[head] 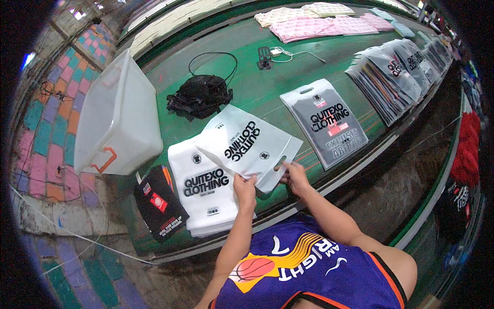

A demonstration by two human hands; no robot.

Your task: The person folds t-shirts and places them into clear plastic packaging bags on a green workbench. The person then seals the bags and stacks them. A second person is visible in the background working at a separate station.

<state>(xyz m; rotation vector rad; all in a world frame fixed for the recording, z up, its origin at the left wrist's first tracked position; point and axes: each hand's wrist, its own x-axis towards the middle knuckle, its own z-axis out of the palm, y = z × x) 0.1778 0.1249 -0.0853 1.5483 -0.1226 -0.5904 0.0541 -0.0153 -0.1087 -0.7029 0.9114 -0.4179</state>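
A flat plastic die-cut-handle bag (231, 135) with black printing is held between both hands, tilted over a stack of similar white bags (208, 216). My left hand (245, 190) pinches its near edge, thumb on top. At the handle end, my right hand (296, 177) grips the bag beside the oval cutout, some fingers hidden beneath. To the left of the white stack lies a pile of folded black garments (162, 210) with red tags. On the right, a filled bag (328, 119) lies flat with a dark printed garment showing through.
A translucent plastic bin (135, 127) with an orange handle stands at left. Behind the bags are a crumpled black bundle (200, 94) and a white charger cable (287, 54). Filled bags (389, 73) line the right; folded pink cloths (324, 29) lie farther back. The table's metal edge (347, 170) runs nearby.
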